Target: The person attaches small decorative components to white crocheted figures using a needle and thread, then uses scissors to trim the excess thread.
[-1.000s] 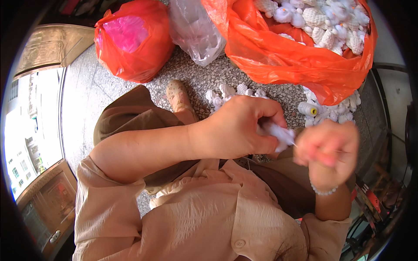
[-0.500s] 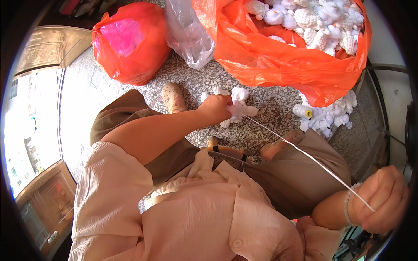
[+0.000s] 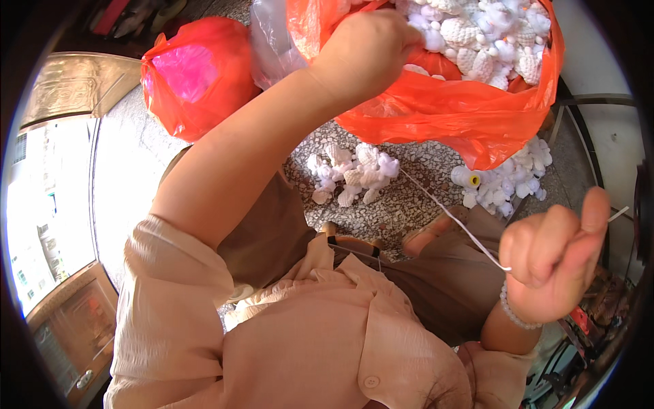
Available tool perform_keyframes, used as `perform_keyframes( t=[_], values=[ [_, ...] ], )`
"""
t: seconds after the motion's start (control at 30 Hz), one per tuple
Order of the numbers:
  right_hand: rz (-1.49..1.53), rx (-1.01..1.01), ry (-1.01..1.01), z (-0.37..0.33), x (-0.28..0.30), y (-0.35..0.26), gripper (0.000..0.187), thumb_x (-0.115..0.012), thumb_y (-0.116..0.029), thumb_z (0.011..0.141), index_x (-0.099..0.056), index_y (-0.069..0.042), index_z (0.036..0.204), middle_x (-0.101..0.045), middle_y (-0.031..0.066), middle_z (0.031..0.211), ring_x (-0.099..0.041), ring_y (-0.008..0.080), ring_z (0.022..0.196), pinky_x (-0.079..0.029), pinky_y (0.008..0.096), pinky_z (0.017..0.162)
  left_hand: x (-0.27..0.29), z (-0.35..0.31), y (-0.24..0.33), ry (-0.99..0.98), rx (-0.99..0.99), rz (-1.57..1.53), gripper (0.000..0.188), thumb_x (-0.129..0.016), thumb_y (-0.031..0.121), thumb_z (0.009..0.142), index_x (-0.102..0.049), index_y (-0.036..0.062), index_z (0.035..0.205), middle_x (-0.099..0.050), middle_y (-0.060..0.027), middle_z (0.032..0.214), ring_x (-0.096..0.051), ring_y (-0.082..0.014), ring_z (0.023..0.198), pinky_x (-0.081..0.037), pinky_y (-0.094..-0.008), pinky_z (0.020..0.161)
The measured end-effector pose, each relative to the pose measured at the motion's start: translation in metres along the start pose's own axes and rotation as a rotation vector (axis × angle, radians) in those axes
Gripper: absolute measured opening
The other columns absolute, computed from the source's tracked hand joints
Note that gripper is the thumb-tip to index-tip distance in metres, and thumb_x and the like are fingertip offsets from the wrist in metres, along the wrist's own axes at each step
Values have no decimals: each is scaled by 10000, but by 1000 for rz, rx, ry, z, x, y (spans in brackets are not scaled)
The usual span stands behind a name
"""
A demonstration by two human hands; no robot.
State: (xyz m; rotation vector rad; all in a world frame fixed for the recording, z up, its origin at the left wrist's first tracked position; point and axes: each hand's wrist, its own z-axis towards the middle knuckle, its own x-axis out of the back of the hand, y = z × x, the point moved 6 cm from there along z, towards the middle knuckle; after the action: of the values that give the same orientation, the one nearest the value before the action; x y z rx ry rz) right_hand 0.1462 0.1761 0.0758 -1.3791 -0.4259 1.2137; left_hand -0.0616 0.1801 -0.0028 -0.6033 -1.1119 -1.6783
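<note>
head view: from far off i am looking down on a person in a cream shirt (image 3: 300, 341) and brown trousers (image 3: 443, 279) over a speckled floor (image 3: 395, 218).
left hand (image 3: 371, 51): it is hanging over the open orange bag (image 3: 449, 109), just beside the white crocheted pieces (image 3: 470, 41) that are filling it; the back of the hand is hiding most of the fingers, so i cannot tell whether they are pinching anything.
right hand (image 3: 552, 252): its fingers are folding closed around the white cord (image 3: 470, 235), the index finger sticking up; a pale beaded bracelet (image 3: 518, 315) is circling the wrist.
cord: it is stretching from the right edge of the small white pile (image 3: 352, 176) on the floor up to the right hand, a short end poking out past the index finger.
second white pile (image 3: 507, 184): it is lying near the open bag's lower edge, a white spool (image 3: 465, 177) with a yellow core resting at its left.
other bags: a tied orange bag (image 3: 197, 75) is showing pink; a clear bag (image 3: 272, 48) is standing beside it.
</note>
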Motion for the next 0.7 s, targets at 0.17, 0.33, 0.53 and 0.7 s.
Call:
perform_keyframes(
  t=[0.17,0.33,0.53,0.7],
  values=[
    [-69,-49,8,5,-2,7,193,-380,-293,972,-331,-106,974,-351,-2,497,-255,80,338,-220,237,363,-49,-5,-6,-203,-70,94,180,-560,203,790,-633,89,909,-615,-94,843,-596,-283,867,-482,-393,755],
    [-97,-50,-10,6,1,14,211,-370,-275,979,-366,-74,1041,-341,-11,510,-244,67,367,-210,225,381,-49,1,7,-276,-72,249,144,-588,164,771,-583,49,858,-604,-104,829,-598,-255,847,-472,-375,763],
    [-195,-244,414,-2,32,31,230,-419,-202,963,-442,7,1054,-384,-23,580,-307,32,478,-244,182,432,23,-5,25,-5,360,-381,190,-638,68,702,-562,-2,862,-576,-160,752,-584,-322,753,-457,-405,665],
    [-275,-248,444,-6,30,42,398,-510,-218,930,-419,56,1204,-401,-52,634,-319,1,523,-266,153,457,10,-49,65,-312,629,-1411,222,-567,0,821,-397,46,958,-584,-75,953,-580,-129,883,-474,-245,741]
  ],
)
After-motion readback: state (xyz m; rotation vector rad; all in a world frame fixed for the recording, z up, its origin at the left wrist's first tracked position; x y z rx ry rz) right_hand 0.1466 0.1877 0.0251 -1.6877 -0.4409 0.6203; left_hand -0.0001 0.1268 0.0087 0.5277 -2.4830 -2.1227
